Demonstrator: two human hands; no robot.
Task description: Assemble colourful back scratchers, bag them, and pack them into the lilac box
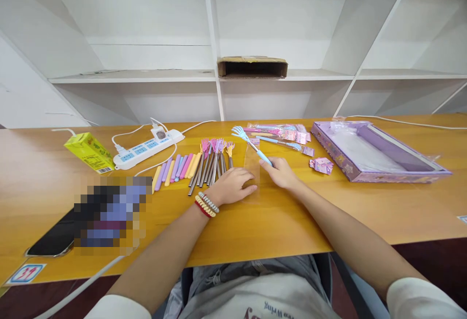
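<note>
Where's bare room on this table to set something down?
There's bare table right of your right forearm, between the purple box and front edge. Another patch lies between that and your left forearm. Crowded spots: scratchers by your left hand, then handles, power strip, juice box and phone farther left.
</note>
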